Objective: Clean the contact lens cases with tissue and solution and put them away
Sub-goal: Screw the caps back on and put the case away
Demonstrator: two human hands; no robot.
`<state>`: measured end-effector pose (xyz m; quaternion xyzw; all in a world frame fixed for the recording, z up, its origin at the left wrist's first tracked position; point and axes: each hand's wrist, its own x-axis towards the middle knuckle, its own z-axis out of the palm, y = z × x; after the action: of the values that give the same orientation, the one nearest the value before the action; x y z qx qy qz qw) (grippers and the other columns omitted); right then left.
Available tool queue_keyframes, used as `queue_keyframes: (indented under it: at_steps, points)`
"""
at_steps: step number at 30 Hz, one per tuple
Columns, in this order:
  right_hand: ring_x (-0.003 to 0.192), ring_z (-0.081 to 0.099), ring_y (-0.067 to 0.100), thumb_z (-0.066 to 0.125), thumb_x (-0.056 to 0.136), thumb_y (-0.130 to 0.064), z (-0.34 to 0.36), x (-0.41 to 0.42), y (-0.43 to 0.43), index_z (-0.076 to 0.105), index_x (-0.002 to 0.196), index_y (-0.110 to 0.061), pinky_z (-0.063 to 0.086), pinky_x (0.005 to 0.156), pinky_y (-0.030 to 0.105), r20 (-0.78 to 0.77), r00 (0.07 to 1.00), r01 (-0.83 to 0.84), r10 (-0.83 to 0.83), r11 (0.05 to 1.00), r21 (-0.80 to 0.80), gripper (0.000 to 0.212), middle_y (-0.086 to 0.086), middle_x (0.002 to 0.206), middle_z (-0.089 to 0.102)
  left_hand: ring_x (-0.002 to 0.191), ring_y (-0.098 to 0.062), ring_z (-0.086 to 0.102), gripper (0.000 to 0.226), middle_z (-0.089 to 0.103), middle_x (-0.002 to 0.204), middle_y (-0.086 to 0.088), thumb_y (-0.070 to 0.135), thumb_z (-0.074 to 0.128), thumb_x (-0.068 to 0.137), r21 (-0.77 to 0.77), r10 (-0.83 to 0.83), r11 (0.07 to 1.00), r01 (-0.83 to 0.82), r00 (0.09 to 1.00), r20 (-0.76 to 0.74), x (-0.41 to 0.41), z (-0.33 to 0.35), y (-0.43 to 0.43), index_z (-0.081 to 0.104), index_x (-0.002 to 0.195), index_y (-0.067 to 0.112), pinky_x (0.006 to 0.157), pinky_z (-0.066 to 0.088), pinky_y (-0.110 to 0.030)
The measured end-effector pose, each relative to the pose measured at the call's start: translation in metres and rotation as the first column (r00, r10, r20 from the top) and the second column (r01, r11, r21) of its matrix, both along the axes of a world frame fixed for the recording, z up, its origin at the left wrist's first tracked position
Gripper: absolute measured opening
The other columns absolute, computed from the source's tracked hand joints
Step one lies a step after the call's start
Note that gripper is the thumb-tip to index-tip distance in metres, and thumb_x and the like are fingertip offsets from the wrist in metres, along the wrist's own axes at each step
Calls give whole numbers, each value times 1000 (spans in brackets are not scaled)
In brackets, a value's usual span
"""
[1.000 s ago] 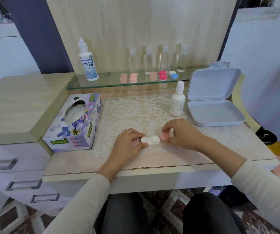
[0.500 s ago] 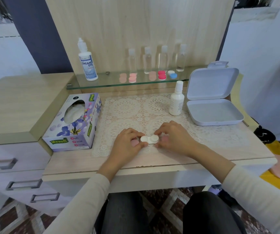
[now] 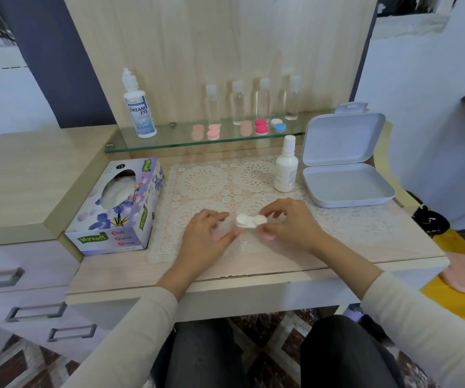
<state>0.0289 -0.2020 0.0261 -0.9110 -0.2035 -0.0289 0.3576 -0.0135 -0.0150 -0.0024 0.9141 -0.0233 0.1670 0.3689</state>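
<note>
A white contact lens case (image 3: 251,221) lies on the lace mat (image 3: 206,177) near the desk's front. My left hand (image 3: 206,238) pinches its left end, with a pink patch that looks like a cap under the thumb. From the other side, my right hand (image 3: 291,224) pinches the right end, fingers curled, and a small pink cap (image 3: 267,236) sits below its thumb. A tissue box (image 3: 113,208) stands to the left. A small white solution bottle (image 3: 286,166) stands behind my right hand. An open grey storage box (image 3: 346,189) sits at the right.
A glass shelf (image 3: 169,141) at the back carries a Dream Eye bottle (image 3: 139,107), several clear bottles (image 3: 238,102) and several lens cases in pink (image 3: 213,131), red (image 3: 261,126) and white-blue (image 3: 278,124). Drawers (image 3: 15,275) are at the lower left.
My right hand has come in from the right with the pink cap and now pinches the case's right end. My left hand has stayed at the left end.
</note>
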Motion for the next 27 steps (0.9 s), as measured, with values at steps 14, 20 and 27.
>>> queue_keyframes:
  at_steps: [14,20,27]
  points:
    - [77,60,16,75,74,-18,26,34,-120,68,89,-9,50,80,33,74,878,466,-473,879,102,19,3,81,67,124,-12,32,45,46,132,3,39,60,85,193,-255,943,272,961,-105,35,2,-79,56,124,17,101,18,-14]
    - [84,63,23,71,77,-21,27,44,-144,68,97,-6,47,82,33,199,866,480,-460,874,-71,25,4,85,69,124,-12,34,41,48,132,4,38,59,86,195,-260,944,267,964,-63,35,-6,-78,58,122,17,100,16,-12]
    - [81,62,28,69,77,-16,21,59,-139,68,94,-4,41,78,35,400,849,441,-346,880,-175,21,7,86,70,123,-9,35,41,49,131,6,39,58,86,189,-249,949,253,967,-46,35,-8,-78,59,121,18,98,17,-10]
